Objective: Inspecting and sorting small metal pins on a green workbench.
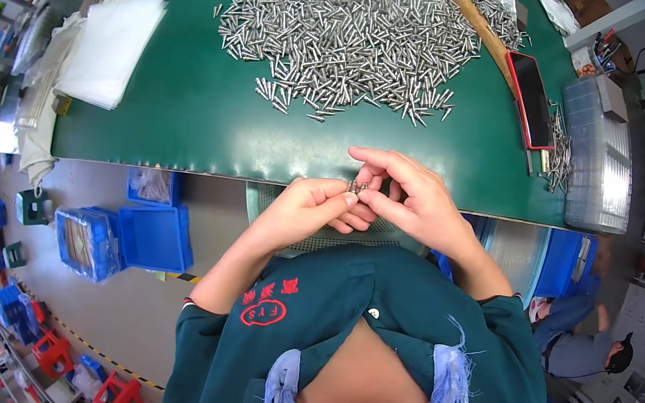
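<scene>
My left hand (312, 207) is closed at the near edge of the green table, thumb and forefinger pinching a few small metal pins (354, 187). Against it, my right hand (418, 203) has its thumb and curled fingers at the same pins, while its forefinger reaches out over them. Fingers partly hide the pins, so how many there are does not show. Beyond both hands, a large pile of silvery, tapered metal pins (355, 29) is spread across the green tabletop (178, 111), with a few strays along its near side.
Wooden strips (486, 33) border the pile. To the right lie a red-framed phone (530, 99), loose metal pieces (558, 152) and a clear plastic case (602, 162). Plastic sheets (109, 48) rest at left. Blue bins (157, 236) stand on the floor. Another person (580, 337) is at far right.
</scene>
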### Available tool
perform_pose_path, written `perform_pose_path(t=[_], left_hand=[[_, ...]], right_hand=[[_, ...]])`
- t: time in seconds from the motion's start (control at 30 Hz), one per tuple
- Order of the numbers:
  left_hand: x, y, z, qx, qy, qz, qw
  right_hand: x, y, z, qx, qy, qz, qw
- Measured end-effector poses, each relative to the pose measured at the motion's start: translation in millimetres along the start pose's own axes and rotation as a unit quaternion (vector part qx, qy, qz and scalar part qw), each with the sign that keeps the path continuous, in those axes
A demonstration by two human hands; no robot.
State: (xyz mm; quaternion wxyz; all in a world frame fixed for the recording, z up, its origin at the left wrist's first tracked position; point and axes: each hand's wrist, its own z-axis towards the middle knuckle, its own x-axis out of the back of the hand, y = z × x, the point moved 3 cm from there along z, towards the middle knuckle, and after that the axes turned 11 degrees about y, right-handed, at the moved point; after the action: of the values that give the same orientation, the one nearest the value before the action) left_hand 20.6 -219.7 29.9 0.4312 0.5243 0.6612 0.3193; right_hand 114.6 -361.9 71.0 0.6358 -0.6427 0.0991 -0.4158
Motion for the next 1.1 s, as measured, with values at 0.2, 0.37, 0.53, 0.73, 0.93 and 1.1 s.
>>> perform_pose_path(t=[0.2, 0.37, 0.53, 0.73, 0.93, 1.1], left_hand=[[2, 3, 0, -0.01, 0.024, 0.037, 0.999], [1, 10, 0, -0.005, 0.039, 0.09, 0.995], [1, 22, 0, -0.046, 0.046, 0.186, 0.98], [13, 23, -2, -0.091, 0.075, 0.101, 0.988], [36, 31, -5, -0.15, 0.219, 0.192, 0.945], [43, 40, 4, -0.212, 0.304, 0.366, 0.854]], right_hand=[[0, 2, 1, -0.038, 0.006, 0.05, 0.998], [-2, 6, 2, -0.014, -0.014, 0.034, 0.999], [-5, 20, 3, -0.055, -0.002, 0.112, 0.992], [-7, 42, 3, -0.359, 0.041, 0.532, 0.766], [-1, 32, 1, -0.288, -0.078, 0.305, 0.904], [-7, 24, 4, -0.097, -0.095, 0.098, 0.986]])
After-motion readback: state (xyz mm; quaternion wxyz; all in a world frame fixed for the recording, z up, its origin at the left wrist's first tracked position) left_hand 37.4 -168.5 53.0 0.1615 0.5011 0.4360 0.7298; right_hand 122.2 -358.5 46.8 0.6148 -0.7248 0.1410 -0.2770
